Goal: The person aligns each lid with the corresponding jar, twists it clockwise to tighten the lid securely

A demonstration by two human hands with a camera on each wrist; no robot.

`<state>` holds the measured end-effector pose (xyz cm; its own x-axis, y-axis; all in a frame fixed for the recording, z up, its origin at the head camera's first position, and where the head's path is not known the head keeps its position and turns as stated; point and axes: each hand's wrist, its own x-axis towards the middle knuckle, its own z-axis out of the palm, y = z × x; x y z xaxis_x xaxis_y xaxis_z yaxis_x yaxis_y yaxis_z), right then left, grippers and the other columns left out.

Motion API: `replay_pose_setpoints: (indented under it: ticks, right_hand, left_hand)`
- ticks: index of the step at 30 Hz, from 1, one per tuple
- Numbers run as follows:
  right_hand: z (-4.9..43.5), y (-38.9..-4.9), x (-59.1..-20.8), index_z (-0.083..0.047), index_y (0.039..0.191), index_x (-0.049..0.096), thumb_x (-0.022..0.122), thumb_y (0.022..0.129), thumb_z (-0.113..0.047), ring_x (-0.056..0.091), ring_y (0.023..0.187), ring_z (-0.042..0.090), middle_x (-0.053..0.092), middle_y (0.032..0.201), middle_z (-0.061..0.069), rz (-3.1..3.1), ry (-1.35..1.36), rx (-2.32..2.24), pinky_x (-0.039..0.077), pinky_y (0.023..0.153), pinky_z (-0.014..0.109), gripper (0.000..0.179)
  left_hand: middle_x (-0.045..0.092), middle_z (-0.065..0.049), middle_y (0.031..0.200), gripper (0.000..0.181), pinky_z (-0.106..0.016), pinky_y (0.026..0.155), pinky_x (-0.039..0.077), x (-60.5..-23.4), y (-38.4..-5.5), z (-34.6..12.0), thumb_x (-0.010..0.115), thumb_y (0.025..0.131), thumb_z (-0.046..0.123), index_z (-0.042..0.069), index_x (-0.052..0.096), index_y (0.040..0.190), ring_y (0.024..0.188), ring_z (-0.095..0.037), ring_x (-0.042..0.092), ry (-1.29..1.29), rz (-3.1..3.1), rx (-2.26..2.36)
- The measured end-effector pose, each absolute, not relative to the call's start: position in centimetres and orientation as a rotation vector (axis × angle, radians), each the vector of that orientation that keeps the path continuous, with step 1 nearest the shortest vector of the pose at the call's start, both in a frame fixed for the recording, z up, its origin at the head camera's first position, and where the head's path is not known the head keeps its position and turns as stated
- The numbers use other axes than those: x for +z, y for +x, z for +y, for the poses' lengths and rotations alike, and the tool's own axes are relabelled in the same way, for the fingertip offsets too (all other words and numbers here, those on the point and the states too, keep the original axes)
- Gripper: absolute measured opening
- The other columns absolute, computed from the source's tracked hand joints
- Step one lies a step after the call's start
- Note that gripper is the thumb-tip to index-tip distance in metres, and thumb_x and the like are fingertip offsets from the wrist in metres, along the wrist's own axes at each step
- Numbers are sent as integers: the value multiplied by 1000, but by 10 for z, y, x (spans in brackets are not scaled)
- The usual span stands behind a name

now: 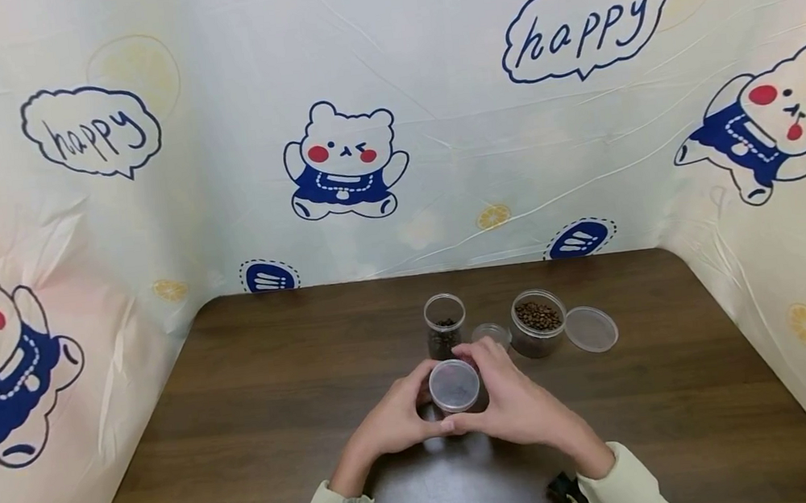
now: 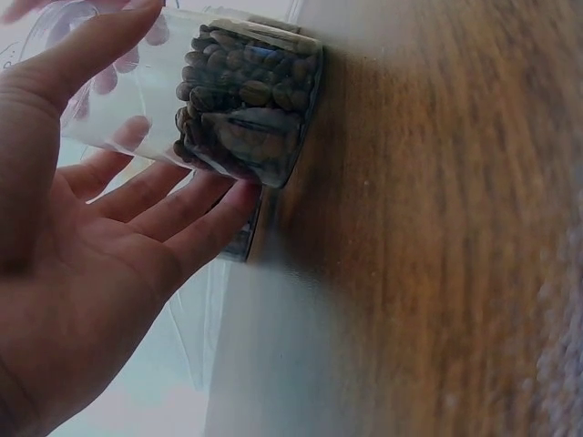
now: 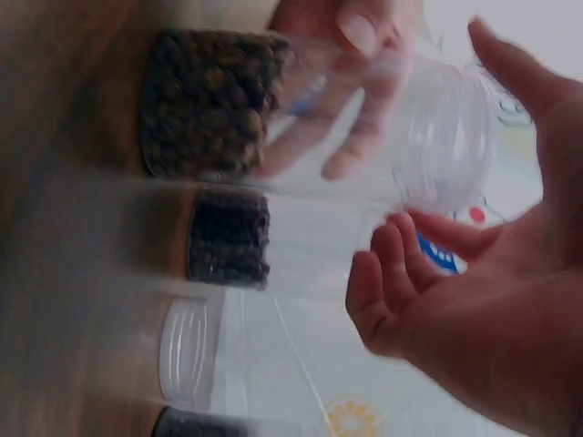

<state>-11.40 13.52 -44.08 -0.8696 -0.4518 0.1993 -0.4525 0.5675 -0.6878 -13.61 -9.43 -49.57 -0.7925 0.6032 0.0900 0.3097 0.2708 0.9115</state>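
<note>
Clear cylindrical plastic jar, part-filled with dark brown beans (image 3: 214,109), sits at centre of the head view, upright between both hands, its clear round lid (image 1: 454,384) on top. Cannot tell if its base touches the table.

Left hand (image 1: 399,416), at 8 o'clock of the jar, holds it: thumb on one side, fingers round the other. Right hand (image 1: 515,401), at 4 o'clock, arches around the lidded top, thumb and index spread wide, other fingers bent in; index tip at the lid rim, thumb looks slightly apart in the right wrist view. Cannot tell if it grips. Thumb tips meet at 6 o'clock of the jar.

Around the held jar: open clear cylindrical jar with dark beans (image 1: 444,336) near, at 12 o'clock; low clear round plastic lid (image 1: 491,332) on the table between 1 and 2 o'clock, partly behind the right fingers; wider open clear jar of brown beans (image 1: 537,321) at 2 o'clock; flat clear round lid (image 1: 591,329) farther out, between 2 and 3 o'clock, just beside the wider jar.

Dark brown wood-grain table (image 1: 275,361) under everything. Pale fabric backdrop with blue-and-white bears (image 1: 221,180) from 9 through 12 to 3 o'clock. Cream sleeves (image 1: 622,481) at 5 and 7 o'clock.
</note>
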Motion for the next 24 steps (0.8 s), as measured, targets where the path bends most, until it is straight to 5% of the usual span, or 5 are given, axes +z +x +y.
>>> replay_pose_setpoints:
  ticks: [6, 12, 19, 24]
  right_hand:
    - [151, -125, -442, -17, 154, 45, 91, 82, -37, 56, 124, 16, 56, 141, 2, -2713, 991, 1414, 52, 105, 35, 88]
    - [158, -134, -452, -22, 154, 48, 86, 89, -29, 58, 119, 20, 57, 142, 2, -2622, 1164, 1555, 54, 97, 31, 76]
    - [154, -133, -458, -21, 151, 54, 86, 90, -25, 58, 123, 28, 58, 142, 4, -2581, 1157, 1552, 51, 105, 37, 69]
    - [144, -127, -460, -17, 142, 59, 92, 83, -30, 59, 113, 24, 59, 131, 5, -2571, 1004, 1507, 52, 96, 32, 68]
  left_hand:
    - [71, 4, 132, 72, -24, 105, 54, -496, -135, -93, 92, 83, 29, 21, 52, 142, 120, -11, 71, 794, 2264, 1543]
    - [70, 2, 133, 74, -25, 105, 55, -498, -135, -92, 94, 81, 25, 22, 51, 142, 120, -13, 71, 801, 2242, 1567]
    - [69, -3, 135, 76, -28, 106, 55, -497, -136, -91, 93, 82, 24, 13, 50, 144, 124, -18, 70, 821, 2231, 1564]
    - [69, 0, 134, 71, -26, 107, 53, -497, -137, -92, 92, 83, 27, 18, 53, 141, 124, -15, 69, 801, 2229, 1554]
